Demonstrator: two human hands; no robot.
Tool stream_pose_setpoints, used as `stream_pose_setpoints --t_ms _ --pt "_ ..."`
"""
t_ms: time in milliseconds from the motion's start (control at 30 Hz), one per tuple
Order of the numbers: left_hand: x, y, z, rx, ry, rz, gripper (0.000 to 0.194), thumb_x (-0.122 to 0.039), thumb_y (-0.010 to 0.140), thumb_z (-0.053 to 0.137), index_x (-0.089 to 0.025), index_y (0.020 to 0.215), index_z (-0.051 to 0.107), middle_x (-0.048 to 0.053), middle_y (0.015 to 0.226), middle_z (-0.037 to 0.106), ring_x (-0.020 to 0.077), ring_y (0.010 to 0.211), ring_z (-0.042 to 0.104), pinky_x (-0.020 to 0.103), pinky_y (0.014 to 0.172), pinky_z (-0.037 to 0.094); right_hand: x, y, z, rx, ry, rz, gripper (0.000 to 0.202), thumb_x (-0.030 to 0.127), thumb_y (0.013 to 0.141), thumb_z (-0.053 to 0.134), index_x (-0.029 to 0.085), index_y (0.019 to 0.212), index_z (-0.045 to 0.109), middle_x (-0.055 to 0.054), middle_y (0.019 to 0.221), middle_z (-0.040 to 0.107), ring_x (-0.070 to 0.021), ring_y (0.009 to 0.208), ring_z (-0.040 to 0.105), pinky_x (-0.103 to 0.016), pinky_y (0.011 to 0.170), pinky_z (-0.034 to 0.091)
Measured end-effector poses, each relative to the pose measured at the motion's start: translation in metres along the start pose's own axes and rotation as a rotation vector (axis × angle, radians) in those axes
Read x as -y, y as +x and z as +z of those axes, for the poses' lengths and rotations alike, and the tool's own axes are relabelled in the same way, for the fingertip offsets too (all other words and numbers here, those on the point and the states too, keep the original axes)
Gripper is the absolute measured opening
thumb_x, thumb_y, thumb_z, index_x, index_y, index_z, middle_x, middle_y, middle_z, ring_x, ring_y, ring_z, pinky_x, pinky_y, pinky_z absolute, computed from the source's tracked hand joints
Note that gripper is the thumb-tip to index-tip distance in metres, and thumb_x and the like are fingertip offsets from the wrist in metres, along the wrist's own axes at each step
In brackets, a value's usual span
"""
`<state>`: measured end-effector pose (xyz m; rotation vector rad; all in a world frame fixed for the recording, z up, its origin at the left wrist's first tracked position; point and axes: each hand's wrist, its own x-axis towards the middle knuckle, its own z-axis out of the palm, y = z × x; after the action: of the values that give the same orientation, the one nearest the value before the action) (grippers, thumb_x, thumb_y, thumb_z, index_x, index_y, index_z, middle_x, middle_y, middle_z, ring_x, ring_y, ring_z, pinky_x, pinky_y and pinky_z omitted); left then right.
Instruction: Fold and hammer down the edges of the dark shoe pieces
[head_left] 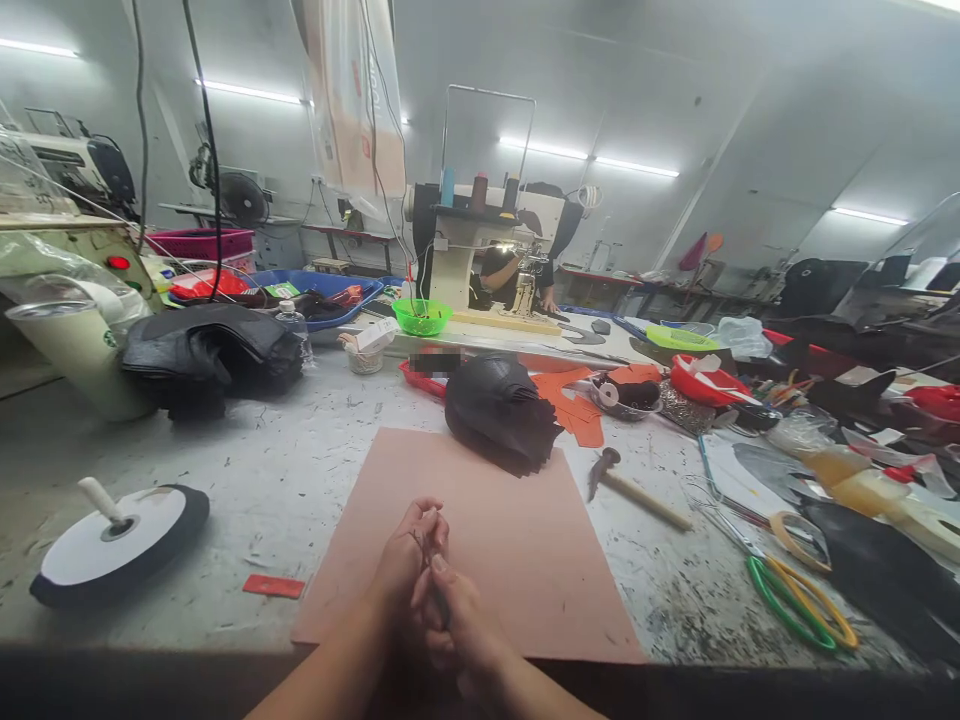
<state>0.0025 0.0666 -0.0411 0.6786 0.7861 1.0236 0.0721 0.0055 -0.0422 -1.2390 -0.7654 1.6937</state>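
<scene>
My left hand (411, 550) and my right hand (456, 610) meet above the front part of a pinkish-brown board (525, 550). The fingers of both are closed. Between them is a small dark item (439, 604), mostly hidden, which my right hand grips. Thin dark strands show at my left fingers, too small to make out. Beyond the hands, a bundle of black leather-like pieces (499, 410) lies on the board's back edge.
A hammer (645, 499) and green-and-yellow-handled scissors (799, 600) lie to the right. At left are a tape reel (112, 540) and a red strip (274, 586). A sewing machine (487, 240) stands behind, with a person (499, 275) beyond it.
</scene>
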Motion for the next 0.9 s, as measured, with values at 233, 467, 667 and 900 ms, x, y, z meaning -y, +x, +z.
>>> stream_pose_setpoints --t_ms 233,467,667,900 --pt "-0.004 0.004 -0.008 0.026 0.014 -0.067 0.038 -0.049 0.071 0.066 -0.021 0.086 0.046 -0.010 0.048 0.037 0.0037 0.033 0.018 0.015 0.035 0.014 0.038 -0.031 -0.149 -0.845 -0.630 -0.291 0.060 0.075 0.065 0.038 0.023 0.090 0.053 -0.009 0.082 0.056 -0.0284 0.082 0.054 -0.044 0.073 0.042" --pt "-0.010 0.004 -0.002 0.095 0.030 -0.043 0.059 -0.074 0.065 0.057 -0.018 0.085 0.049 -0.008 0.046 0.040 0.0027 0.033 0.014 0.017 0.036 0.009 0.041 -0.073 -0.245 -1.231 -0.735 -0.322 0.035 0.051 0.066 0.048 0.018 0.071 0.058 -0.028 0.113 0.051 -0.0493 0.124 0.024 -0.069 0.096 0.008" --pt "-0.005 -0.012 0.021 0.068 0.067 0.217 0.076 -0.089 0.057 0.044 -0.017 0.082 0.052 -0.004 0.053 0.044 0.0035 0.037 0.019 0.018 0.039 0.014 0.036 -0.028 -0.131 -0.669 -0.640 -0.512 0.049 0.053 0.078 0.042 0.021 0.111 0.059 -0.010 0.111 0.063 -0.0236 0.108 0.055 -0.038 0.094 0.042" --pt "-0.007 -0.036 0.021 -0.057 0.249 0.646 0.050 -0.073 0.074 0.049 -0.026 0.091 0.052 0.000 0.077 0.055 0.0162 0.069 0.051 0.026 0.061 0.042 0.039 -0.019 -0.005 0.114 -0.373 -0.500 0.043 0.045 0.087 0.047 0.023 0.125 0.050 -0.007 0.119 0.059 -0.0216 0.110 0.054 -0.035 0.091 0.040"
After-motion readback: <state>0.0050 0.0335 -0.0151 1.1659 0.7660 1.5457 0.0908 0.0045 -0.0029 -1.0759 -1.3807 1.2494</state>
